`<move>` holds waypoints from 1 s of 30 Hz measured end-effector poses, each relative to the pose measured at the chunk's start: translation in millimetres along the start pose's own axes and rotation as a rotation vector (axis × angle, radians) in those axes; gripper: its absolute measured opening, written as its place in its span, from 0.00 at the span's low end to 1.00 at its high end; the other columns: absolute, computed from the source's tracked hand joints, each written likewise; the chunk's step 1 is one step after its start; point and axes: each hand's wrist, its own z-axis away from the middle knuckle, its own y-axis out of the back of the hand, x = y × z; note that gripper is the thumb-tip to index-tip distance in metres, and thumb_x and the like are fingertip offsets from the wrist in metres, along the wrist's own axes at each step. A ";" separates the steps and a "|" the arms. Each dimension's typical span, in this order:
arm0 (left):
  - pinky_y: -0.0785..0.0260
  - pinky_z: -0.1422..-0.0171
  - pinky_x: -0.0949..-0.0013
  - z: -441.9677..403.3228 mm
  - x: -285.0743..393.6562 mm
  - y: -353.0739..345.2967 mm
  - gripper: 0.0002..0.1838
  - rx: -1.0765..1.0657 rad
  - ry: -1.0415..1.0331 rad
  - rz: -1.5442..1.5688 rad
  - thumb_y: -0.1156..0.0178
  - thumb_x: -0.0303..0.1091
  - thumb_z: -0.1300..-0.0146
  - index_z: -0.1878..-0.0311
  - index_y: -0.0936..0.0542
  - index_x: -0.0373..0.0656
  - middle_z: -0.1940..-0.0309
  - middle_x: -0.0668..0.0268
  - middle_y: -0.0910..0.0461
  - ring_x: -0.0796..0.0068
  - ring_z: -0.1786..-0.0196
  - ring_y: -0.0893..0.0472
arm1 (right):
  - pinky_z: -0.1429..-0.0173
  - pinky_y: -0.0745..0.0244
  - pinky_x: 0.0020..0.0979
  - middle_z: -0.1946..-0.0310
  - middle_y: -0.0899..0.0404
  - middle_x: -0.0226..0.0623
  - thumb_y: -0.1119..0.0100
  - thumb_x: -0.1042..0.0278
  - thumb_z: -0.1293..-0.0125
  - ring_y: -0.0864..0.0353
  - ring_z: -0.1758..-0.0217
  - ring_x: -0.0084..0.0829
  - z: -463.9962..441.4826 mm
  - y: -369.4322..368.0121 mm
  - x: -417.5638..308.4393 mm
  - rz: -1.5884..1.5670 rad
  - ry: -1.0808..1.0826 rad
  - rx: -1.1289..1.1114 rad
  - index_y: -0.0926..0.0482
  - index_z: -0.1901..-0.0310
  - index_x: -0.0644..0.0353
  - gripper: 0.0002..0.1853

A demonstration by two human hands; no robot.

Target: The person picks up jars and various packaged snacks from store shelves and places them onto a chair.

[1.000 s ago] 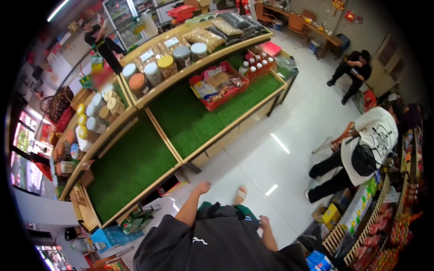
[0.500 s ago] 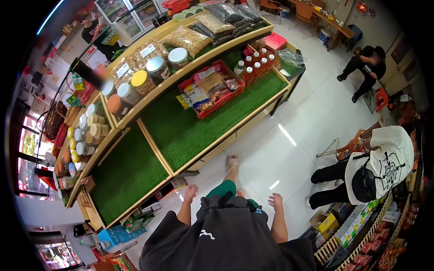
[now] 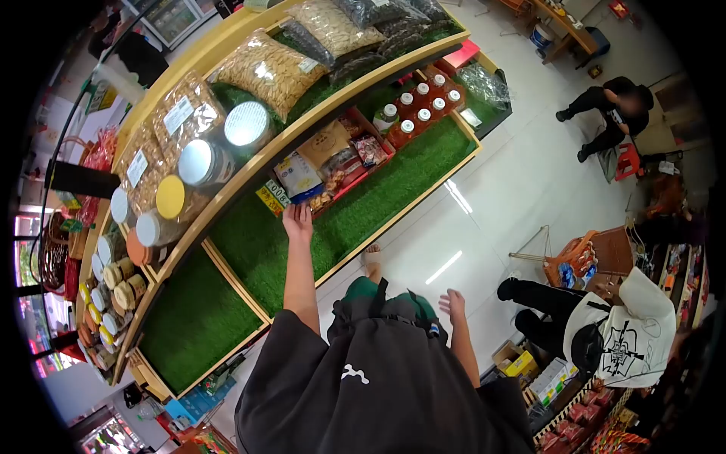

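My left hand [image 3: 298, 218] is stretched out over the green turf shelf, fingers extended at the near left corner of a red basket [image 3: 355, 181]. Whether the fingertips touch its rim I cannot tell. Inside the basket lie a brown paper packet [image 3: 327, 144], a white and blue packet [image 3: 296, 176] and other snack packs. A yellow and green price card [image 3: 272, 197] stands by its left end. Low at my right side, my right hand [image 3: 452, 304] hangs over the floor, fingers apart and holding nothing.
Red bottles [image 3: 423, 113] with white caps stand right of the basket. Lidded jars [image 3: 206, 163] and bagged dry goods [image 3: 268, 72] fill the upper shelf. A person in a white top [image 3: 620, 333] stands at right; another person [image 3: 616, 113] sits farther back.
My left hand has reached forward from my side to the red basket. I have come closer to the shelf. My right hand stays low at my side.
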 end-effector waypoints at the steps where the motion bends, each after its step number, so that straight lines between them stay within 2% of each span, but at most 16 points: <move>1: 0.43 0.31 0.60 -11.5 -0.1 -5.2 0.33 0.052 0.016 0.083 0.46 0.41 0.38 0.34 0.44 0.37 0.37 0.58 0.40 0.59 0.34 0.38 | 0.58 0.24 0.36 0.56 0.24 0.46 0.50 0.54 0.39 0.21 0.60 0.39 -4.7 -10.4 -18.7 -0.006 0.020 -0.009 0.34 0.44 0.61 0.25; 2: 0.42 0.31 0.60 -23.0 -0.2 -11.2 0.36 0.101 0.031 0.168 0.45 0.41 0.39 0.33 0.47 0.37 0.37 0.59 0.42 0.59 0.33 0.39 | 0.53 0.26 0.37 0.53 0.25 0.47 0.50 0.54 0.38 0.23 0.55 0.41 -7.3 -22.8 -42.6 -0.072 -0.044 -0.025 0.35 0.43 0.61 0.26; 3: 0.42 0.31 0.60 -34.5 -1.7 -10.5 0.36 0.102 0.032 0.161 0.45 0.41 0.39 0.33 0.47 0.37 0.37 0.59 0.42 0.59 0.33 0.39 | 0.53 0.26 0.37 0.53 0.25 0.47 0.50 0.54 0.38 0.23 0.55 0.41 -13.2 -35.1 -58.8 -0.077 -0.049 -0.024 0.35 0.43 0.61 0.26; 5: 0.41 0.32 0.59 -50.9 -4.2 -6.4 0.40 0.204 0.075 0.237 0.44 0.42 0.41 0.32 0.52 0.38 0.35 0.60 0.46 0.59 0.32 0.42 | 0.48 0.27 0.38 0.50 0.27 0.48 0.52 0.54 0.37 0.25 0.50 0.42 -24.5 -59.0 -89.4 -0.426 -0.077 -0.217 0.35 0.42 0.60 0.25; 9: 0.41 0.32 0.59 -57.1 -6.7 -18.0 0.42 0.299 0.039 0.091 0.45 0.42 0.40 0.30 0.57 0.39 0.35 0.61 0.48 0.61 0.34 0.41 | 0.47 0.28 0.38 0.49 0.28 0.47 0.55 0.54 0.35 0.27 0.49 0.42 -29.0 -121.9 -158.1 -0.200 0.020 -0.368 0.35 0.42 0.60 0.24; 10: 0.36 0.37 0.62 -57.4 -6.1 -24.3 0.36 0.340 0.060 0.075 0.45 0.41 0.40 0.34 0.48 0.36 0.35 0.62 0.46 0.63 0.37 0.37 | 0.48 0.28 0.37 0.50 0.28 0.47 0.54 0.54 0.35 0.26 0.50 0.41 -25.7 -136.8 -176.0 -0.164 0.010 -0.397 0.34 0.43 0.60 0.23; 11: 0.36 0.37 0.62 -55.6 -5.9 -28.9 0.36 0.353 0.057 0.068 0.45 0.41 0.40 0.34 0.48 0.36 0.35 0.62 0.46 0.63 0.37 0.37 | 0.49 0.28 0.36 0.51 0.27 0.46 0.53 0.55 0.35 0.26 0.51 0.40 -25.7 -149.3 -188.0 -0.127 0.001 -0.427 0.33 0.44 0.60 0.22; 13: 0.31 0.47 0.64 -53.8 -7.1 -41.7 0.25 0.371 0.123 -0.144 0.45 0.41 0.40 0.44 0.35 0.37 0.43 0.61 0.37 0.65 0.46 0.29 | 0.51 0.27 0.35 0.53 0.27 0.45 0.53 0.55 0.35 0.25 0.54 0.38 -37.4 -172.1 -200.7 -0.115 -0.033 -0.440 0.33 0.45 0.60 0.22; 14: 0.28 0.58 0.66 -56.8 -7.8 -44.7 0.16 0.418 0.213 -0.202 0.45 0.41 0.42 0.55 0.30 0.41 0.55 0.61 0.29 0.66 0.58 0.24 | 0.52 0.26 0.34 0.55 0.26 0.44 0.53 0.55 0.35 0.24 0.56 0.36 -44.3 -179.0 -204.6 -0.103 -0.052 -0.450 0.32 0.46 0.59 0.21; 15: 0.28 0.58 0.66 -56.4 -8.3 -46.1 0.16 0.426 0.205 -0.202 0.45 0.41 0.42 0.55 0.30 0.41 0.55 0.61 0.29 0.66 0.58 0.24 | 0.52 0.26 0.34 0.55 0.26 0.44 0.53 0.55 0.35 0.24 0.56 0.36 -48.5 -182.6 -207.7 -0.101 -0.059 -0.460 0.32 0.46 0.59 0.21; 17: 0.27 0.64 0.68 -59.0 -11.4 -49.6 0.17 0.323 0.206 -0.284 0.44 0.42 0.43 0.56 0.29 0.42 0.64 0.62 0.28 0.69 0.65 0.24 | 0.56 0.25 0.32 0.59 0.25 0.42 0.52 0.56 0.36 0.23 0.60 0.34 -60.4 -188.8 -216.7 -0.164 -0.190 -0.595 0.31 0.47 0.59 0.20; 18: 0.27 0.68 0.71 -63.4 -11.4 -51.8 0.18 0.344 0.212 -0.238 0.43 0.41 0.44 0.55 0.29 0.42 0.63 0.60 0.27 0.69 0.66 0.24 | 0.56 0.25 0.32 0.59 0.25 0.42 0.52 0.56 0.36 0.23 0.60 0.34 -66.3 -189.7 -220.3 -0.163 -0.196 -0.602 0.31 0.47 0.59 0.20; 20: 0.26 0.69 0.71 -69.0 -15.9 -53.6 0.18 0.353 0.218 -0.251 0.42 0.41 0.44 0.54 0.30 0.41 0.62 0.60 0.27 0.69 0.67 0.24 | 0.58 0.25 0.31 0.59 0.24 0.40 0.53 0.57 0.35 0.23 0.61 0.32 -75.1 -189.3 -225.6 -0.055 -0.159 -0.596 0.31 0.47 0.59 0.20; 25: 0.26 0.71 0.73 -97.1 -25.8 -32.4 0.24 0.307 0.174 -0.417 0.40 0.39 0.46 0.48 0.34 0.41 0.63 0.60 0.27 0.70 0.72 0.26 | 0.57 0.25 0.31 0.57 0.24 0.39 0.52 0.56 0.36 0.23 0.60 0.32 -87.3 -163.9 -246.7 -0.083 -0.175 -0.540 0.31 0.46 0.58 0.20; 27: 0.32 0.74 0.76 -111.9 -27.7 -20.2 0.15 0.579 0.145 -0.616 0.42 0.40 0.45 0.57 0.28 0.45 0.68 0.66 0.23 0.76 0.68 0.24 | 0.61 0.26 0.29 0.62 0.21 0.36 0.51 0.55 0.37 0.23 0.64 0.29 -95.0 -152.1 -248.2 -0.110 -0.157 -0.459 0.31 0.49 0.56 0.19; 30: 0.35 0.74 0.75 -109.6 -20.2 -22.2 0.11 0.538 0.182 -0.683 0.42 0.40 0.45 0.62 0.27 0.45 0.74 0.69 0.24 0.79 0.72 0.25 | 0.56 0.26 0.31 0.57 0.23 0.39 0.50 0.55 0.37 0.24 0.59 0.31 -112.0 -143.4 -248.3 -0.067 -0.174 -0.441 0.32 0.47 0.57 0.20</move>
